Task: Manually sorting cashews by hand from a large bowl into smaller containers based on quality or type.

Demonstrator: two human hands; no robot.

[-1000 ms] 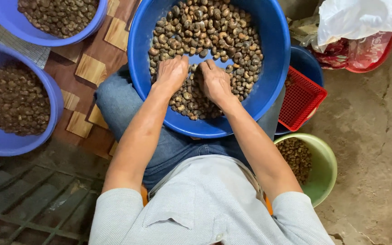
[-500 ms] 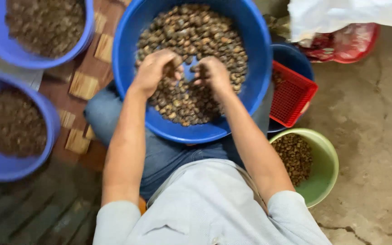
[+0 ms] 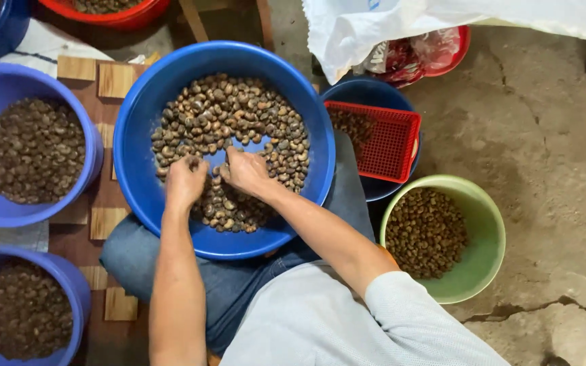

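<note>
A large blue basin (image 3: 137,149) rests on my lap, holding several brown nuts (image 3: 239,115) spread around a small bare patch in its middle. My left hand (image 3: 184,181) lies on the nuts at the near side of the basin, fingers curled down into them. My right hand (image 3: 245,171) sits just beside it, fingers bent and pressed on the nuts at the edge of the bare patch. Whether either hand holds nuts is hidden by the fingers.
Two purple basins (image 3: 89,146) (image 3: 69,285) of darker nuts stand at the left. A green bowl (image 3: 490,230) of nuts sits at the right, behind it a red mesh basket (image 3: 381,142) in a dark blue tub. A white sack (image 3: 388,27) lies beyond on cracked concrete.
The view has shifted, so the basin now sits lower and further left. Both hands have drawn back toward me across the nuts and come closer together.
</note>
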